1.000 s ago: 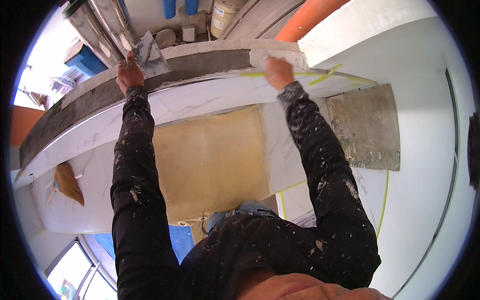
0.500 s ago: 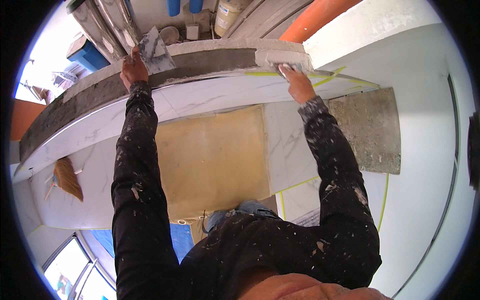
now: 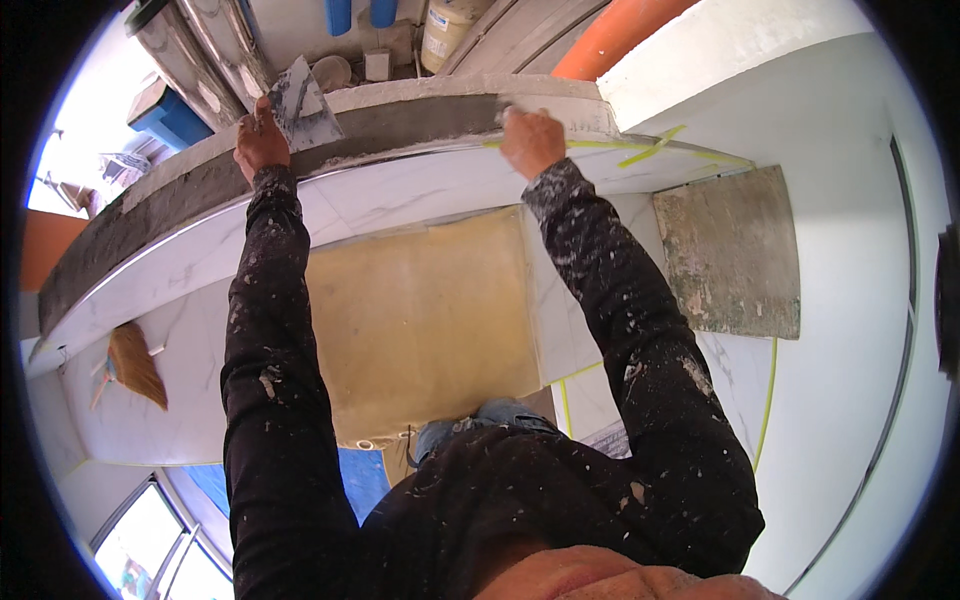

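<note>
Mortar [image 3: 300, 150] sat as a grey band along the top of the ledge [image 3: 420, 95], running from about 9 o'clock up to 12 o'clock in the head view, just above the white marbled tiles [image 3: 400, 195].

Change over the last second: right hand [image 3: 532, 142] slid left along the ledge, from about 1 o'clock to just right of 12. It was clenched on a small tool at the band's right end; tool mostly hidden under the fingers, could not tell what kind. Left hand [image 3: 262, 140] barely moved, at 11 o'clock, gripping a trowel [image 3: 300, 100] that stood blade up on the far edge of the band.

My read: right hand was working the mortar leftward from the bare end. Ledge surface right of that hand looked pale and clean; left of it, dark and wet. So the pass had only covered the right end, and most of the band toward 9 o'clock looked unworked.

Around it:
- yellow tape [image 3: 650, 150] on the tile edge at 1 o'clock, just right of right hand
- dirty grey board [image 3: 730, 250] at 3 o'clock, well apart
- beige panel [image 3: 420, 320] between the two sleeves
- brush [image 3: 135, 365] at 9 o'clock, low
- bucket [image 3: 447, 30] and pipes [image 3: 200, 45] beyond the ledge at 12
</note>
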{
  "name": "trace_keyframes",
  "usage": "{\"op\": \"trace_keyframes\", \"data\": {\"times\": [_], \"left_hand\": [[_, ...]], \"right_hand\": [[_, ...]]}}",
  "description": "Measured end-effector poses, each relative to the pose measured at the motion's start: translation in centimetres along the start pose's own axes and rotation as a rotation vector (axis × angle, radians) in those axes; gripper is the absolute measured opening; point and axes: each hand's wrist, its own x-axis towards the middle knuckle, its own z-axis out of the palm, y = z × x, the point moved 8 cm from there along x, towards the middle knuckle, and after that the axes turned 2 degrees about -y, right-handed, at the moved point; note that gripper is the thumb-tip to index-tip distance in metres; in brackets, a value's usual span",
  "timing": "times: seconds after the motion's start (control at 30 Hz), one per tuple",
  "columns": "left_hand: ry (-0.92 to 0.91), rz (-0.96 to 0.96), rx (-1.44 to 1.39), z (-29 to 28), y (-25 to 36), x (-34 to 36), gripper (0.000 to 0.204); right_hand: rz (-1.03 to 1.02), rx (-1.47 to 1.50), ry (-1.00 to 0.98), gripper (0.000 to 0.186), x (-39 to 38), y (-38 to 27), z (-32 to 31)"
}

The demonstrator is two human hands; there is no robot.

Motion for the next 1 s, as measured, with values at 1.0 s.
{"op": "trace_keyframes", "data": {"times": [1.0], "left_hand": [[-0.073,0.077,0.03,0.6,0.5,-0.2,0.066]], "right_hand": [[0.116,0.329,0.203,0.016,-1.0,3.2,-0.6]]}}
